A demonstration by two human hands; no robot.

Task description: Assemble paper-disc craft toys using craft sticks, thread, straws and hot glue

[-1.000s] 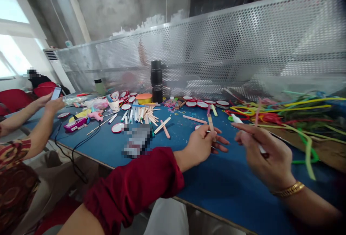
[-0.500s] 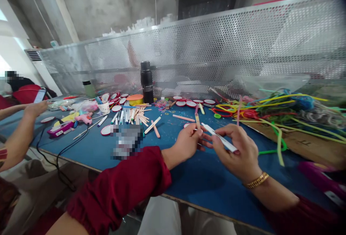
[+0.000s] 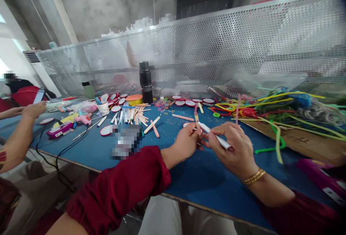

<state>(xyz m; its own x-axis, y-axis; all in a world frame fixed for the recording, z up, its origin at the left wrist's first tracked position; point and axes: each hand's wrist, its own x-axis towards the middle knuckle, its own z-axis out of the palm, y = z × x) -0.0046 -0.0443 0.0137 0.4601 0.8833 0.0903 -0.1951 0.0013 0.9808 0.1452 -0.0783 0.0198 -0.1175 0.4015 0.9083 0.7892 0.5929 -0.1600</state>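
My left hand (image 3: 186,142) is closed in a pinch on a pink craft stick (image 3: 196,119) that points away from me. My right hand (image 3: 234,147) is wrapped round a white marker pen (image 3: 216,137), whose tip meets the fingers of my left hand. Both hands hover just above the blue table (image 3: 208,181) near its front edge. A gold bracelet (image 3: 253,177) sits on my right wrist.
A pile of coloured pipe cleaners (image 3: 281,110) lies at the right. Craft sticks and markers (image 3: 133,114), red-rimmed lids (image 3: 189,102) and a black flask (image 3: 146,81) stand further back. A pink glue gun (image 3: 83,119) with a cable lies left, beside another person's arms (image 3: 18,130) holding a phone.
My right hand has come in from the right with the white pen until it meets my left hand. The view has shifted slightly right.
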